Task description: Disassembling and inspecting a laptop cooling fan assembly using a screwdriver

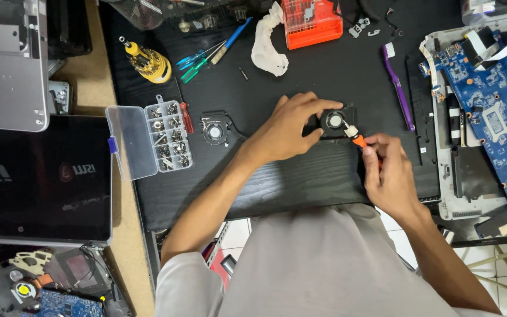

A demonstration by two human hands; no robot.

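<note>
A small black cooling fan point(334, 122) with a pale round hub lies on the black table point(300, 176). My left hand point(291, 126) rests on its left side, fingers curled over the fan's top edge. My right hand point(387, 176) holds an orange-handled tool point(359, 141) with a small pale piece at its tip, touching the fan's lower right corner. A second black fan part point(214, 130) lies left of my left hand.
A clear screw organizer box point(151, 140) stands open at left. Screwdrivers point(148, 58), a white cloth point(268, 41), an orange bit case point(311, 23) and a purple toothbrush point(398, 85) lie at the back. A blue circuit board point(491, 111) in an open laptop chassis sits right. Laptops point(36, 176) are stacked left.
</note>
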